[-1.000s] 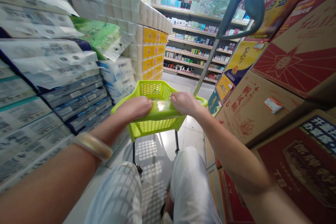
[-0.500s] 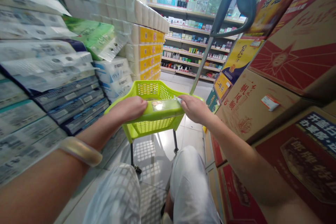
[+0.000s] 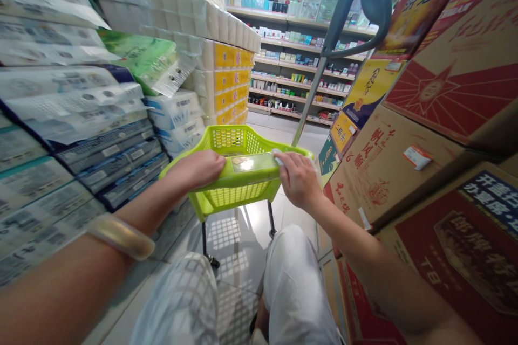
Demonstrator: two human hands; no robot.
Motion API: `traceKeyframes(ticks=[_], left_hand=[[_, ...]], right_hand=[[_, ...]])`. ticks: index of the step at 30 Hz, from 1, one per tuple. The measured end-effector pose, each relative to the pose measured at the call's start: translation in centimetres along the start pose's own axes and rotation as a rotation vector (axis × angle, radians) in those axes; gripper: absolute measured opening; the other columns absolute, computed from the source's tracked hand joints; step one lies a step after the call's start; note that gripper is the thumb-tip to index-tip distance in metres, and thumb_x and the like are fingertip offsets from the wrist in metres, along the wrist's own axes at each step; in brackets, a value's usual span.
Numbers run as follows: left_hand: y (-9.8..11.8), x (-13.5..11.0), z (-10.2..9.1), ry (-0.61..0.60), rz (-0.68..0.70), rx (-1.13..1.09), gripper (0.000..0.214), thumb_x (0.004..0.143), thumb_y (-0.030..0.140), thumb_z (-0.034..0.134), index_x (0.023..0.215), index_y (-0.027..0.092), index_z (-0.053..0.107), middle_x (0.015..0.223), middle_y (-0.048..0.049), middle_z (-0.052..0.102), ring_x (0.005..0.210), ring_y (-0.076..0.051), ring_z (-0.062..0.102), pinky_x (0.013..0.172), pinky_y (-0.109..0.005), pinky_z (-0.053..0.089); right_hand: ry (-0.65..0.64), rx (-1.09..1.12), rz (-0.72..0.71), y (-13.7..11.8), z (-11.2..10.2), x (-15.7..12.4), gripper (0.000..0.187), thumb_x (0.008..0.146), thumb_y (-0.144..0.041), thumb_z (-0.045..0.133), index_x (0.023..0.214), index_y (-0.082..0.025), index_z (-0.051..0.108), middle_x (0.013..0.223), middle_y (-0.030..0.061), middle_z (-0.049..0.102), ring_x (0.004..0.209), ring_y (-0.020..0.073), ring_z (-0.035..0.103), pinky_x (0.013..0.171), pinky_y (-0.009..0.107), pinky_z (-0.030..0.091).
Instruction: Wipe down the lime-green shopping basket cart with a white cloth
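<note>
Curling over the near rim of the green basket (image 3: 234,194), the left hand (image 3: 198,168) was closed on the plastic edge, knuckles up, with a pale bangle (image 3: 121,236) sitting back on the forearm. The right hand (image 3: 297,178) lay at the right end of the same rim, fingers bent and their tips at the edge of a glossy panel (image 3: 249,163) set into it. Something small and pale showed at those fingertips, but it was too blurred to name, and whether that hand gripped the rim or merely rested there could not be told.

The basket stood on thin legs on the tiled floor (image 3: 238,237), just ahead of the person's knees (image 3: 291,280), in a narrow aisle. Stacked tissue packs (image 3: 81,102) rose close on the left, and printed cardboard boxes (image 3: 404,172) close on the right. A grey pole with a looped handle (image 3: 366,5) slanted up from the basket's far right side, passing just beside the boxes. Stocked shelves (image 3: 291,64) crossed the far end.

The likeliest trouble appeared to be the tight fit. With one hand's hold uncertain, an uneven push could swing the basket sideways, so that its right corner or the leaning handle caught a box. On the left, a green pack (image 3: 149,59) jutted out of the stack and could be knocked loose. The light frame might also tip toward the knees if the near rim were pressed down hard.
</note>
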State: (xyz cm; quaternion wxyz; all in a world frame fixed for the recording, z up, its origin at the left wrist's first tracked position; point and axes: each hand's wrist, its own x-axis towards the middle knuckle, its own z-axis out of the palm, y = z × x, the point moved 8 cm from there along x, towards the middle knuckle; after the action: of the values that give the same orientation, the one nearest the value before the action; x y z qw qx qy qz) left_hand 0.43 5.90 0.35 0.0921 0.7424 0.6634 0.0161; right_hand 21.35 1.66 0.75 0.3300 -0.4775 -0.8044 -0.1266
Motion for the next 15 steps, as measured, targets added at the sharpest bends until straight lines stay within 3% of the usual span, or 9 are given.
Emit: traceKeyframes(ticks=[4,7,15], left_hand=[[-0.4,-0.1,-0.2,-0.01,-0.014,-0.003,0.044,0.09,0.033,0.029,0.084,0.012,0.068,0.088,-0.0129,0.073,0.079,-0.021,0.064,0.063,-0.026,0.041],[-0.4,0.1,-0.2,-0.012,-0.022,-0.001,0.044,0.089,0.034,0.03,0.084,0.012,0.068,0.088,-0.0134,0.073,0.079,-0.022,0.065,0.064,-0.026,0.043],[-0.8,0.3,-0.5,0.004,-0.017,0.035,0.046,0.089,0.032,0.027,0.088,0.01,0.068,0.105,-0.0179,0.072,0.085,-0.023,0.065,0.069,-0.026,0.045]], right_hand=[[0.038,0.008,0.072,5.7,-0.6,0.0,0.032,0.094,-0.021,0.035,0.103,-0.017,0.065,0.104,0.0107,0.066,0.102,0.0248,0.056,0.093,0.038,0.042],[0.074,0.025,0.117,7.3,-0.6,0.3,0.032,0.093,-0.019,0.034,0.098,-0.017,0.066,0.1,0.0102,0.066,0.099,0.0242,0.056,0.093,0.036,0.043],[0.037,0.007,0.01,0.0,1.1,0.4,0.036,0.091,-0.019,0.041,0.12,-0.015,0.062,0.112,0.0124,0.065,0.108,0.0263,0.052,0.099,0.04,0.037]])
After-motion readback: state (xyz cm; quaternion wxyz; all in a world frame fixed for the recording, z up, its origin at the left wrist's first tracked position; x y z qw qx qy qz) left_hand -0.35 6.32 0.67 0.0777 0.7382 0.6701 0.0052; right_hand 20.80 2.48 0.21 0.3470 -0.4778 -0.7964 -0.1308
